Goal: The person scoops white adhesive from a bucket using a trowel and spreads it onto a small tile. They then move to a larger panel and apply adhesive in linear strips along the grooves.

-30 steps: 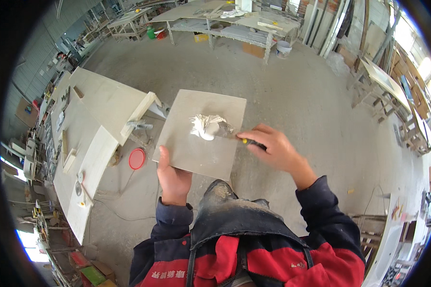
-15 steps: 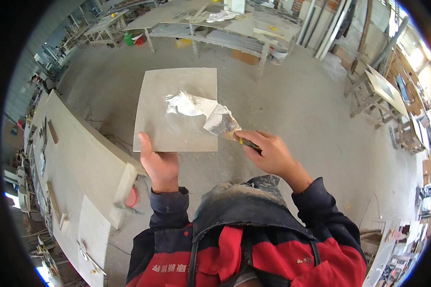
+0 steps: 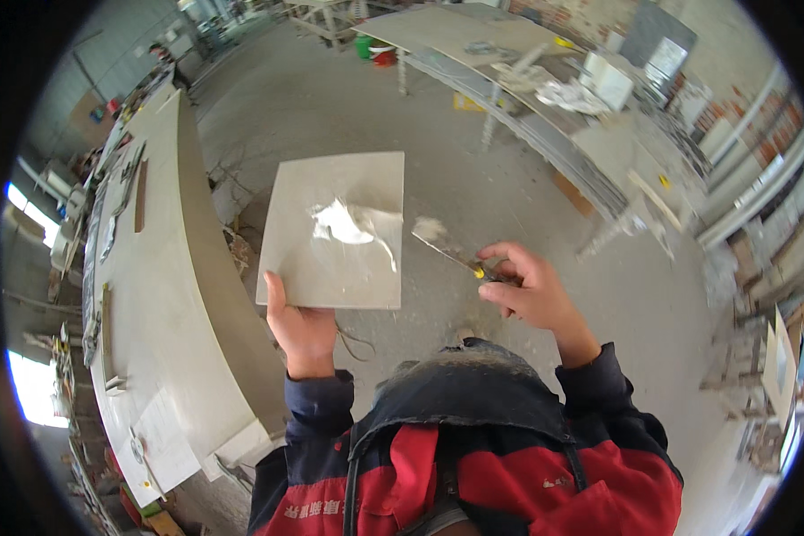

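My left hand (image 3: 301,330) grips a flat, pale grey square board (image 3: 330,277) by its lower left edge, thumb on top and the other fingers hidden beneath. White putty (image 3: 341,223) lies in a lump on the middle of the board, with a thin streak running toward its right edge. To the right of the board my right hand (image 3: 536,290) is closed around the dark handle of a putty knife (image 3: 449,246). The knife has a yellow band at the handle, and its blade points up and left, apart from the board, smeared with whitish residue.
A long pale workbench (image 3: 165,304) runs along my left, with strips and a small tool on it. At the far right stands a cluttered table (image 3: 527,80) bearing white plastic and a box. A green bucket (image 3: 364,46) is on the floor at the back. Another person (image 3: 165,61) is far off.
The putty knife has come off the putty and moved right, clear of the board. The view has swung to the left, and the board stays in my left hand.
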The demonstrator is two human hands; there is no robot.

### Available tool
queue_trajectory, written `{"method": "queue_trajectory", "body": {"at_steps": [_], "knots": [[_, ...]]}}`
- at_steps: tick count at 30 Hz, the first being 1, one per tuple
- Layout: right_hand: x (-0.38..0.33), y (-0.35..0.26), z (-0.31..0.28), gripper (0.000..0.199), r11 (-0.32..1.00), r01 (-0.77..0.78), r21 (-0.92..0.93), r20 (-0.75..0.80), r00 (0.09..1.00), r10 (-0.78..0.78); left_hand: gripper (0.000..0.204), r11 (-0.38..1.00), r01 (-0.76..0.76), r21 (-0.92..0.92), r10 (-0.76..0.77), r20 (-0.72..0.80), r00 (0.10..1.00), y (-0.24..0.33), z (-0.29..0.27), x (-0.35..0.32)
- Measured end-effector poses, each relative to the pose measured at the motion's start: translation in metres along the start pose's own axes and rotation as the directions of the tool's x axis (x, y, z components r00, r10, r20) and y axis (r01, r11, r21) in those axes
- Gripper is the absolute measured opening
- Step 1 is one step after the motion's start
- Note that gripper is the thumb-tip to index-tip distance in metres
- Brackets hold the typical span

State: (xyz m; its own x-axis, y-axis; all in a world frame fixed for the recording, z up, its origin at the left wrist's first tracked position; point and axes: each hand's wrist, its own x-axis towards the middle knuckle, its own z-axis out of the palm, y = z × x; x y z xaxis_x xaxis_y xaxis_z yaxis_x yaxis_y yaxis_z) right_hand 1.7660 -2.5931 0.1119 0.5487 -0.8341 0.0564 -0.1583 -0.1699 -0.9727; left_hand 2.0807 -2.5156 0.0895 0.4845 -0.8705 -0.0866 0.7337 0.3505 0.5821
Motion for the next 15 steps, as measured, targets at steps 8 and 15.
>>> {"method": "queue_trajectory", "body": {"at_steps": [8, 15], "knots": [[0.246, 0.059, -0.021, 0.034, 0.759, -0.443, 0.477, 0.551, 0.824, 0.135, 0.051, 0.989, -0.096, -0.115, 0.086, -0.089, 0.992, -0.023, 0.036, 0.141], [0.396, 0.100, -0.047, 0.051, 0.823, -0.484, 0.298, 0.399, 0.846, 0.353, 0.049, 0.989, -0.064, -0.137, 0.056, -0.062, 0.996, -0.037, 0.018, 0.356]]}}
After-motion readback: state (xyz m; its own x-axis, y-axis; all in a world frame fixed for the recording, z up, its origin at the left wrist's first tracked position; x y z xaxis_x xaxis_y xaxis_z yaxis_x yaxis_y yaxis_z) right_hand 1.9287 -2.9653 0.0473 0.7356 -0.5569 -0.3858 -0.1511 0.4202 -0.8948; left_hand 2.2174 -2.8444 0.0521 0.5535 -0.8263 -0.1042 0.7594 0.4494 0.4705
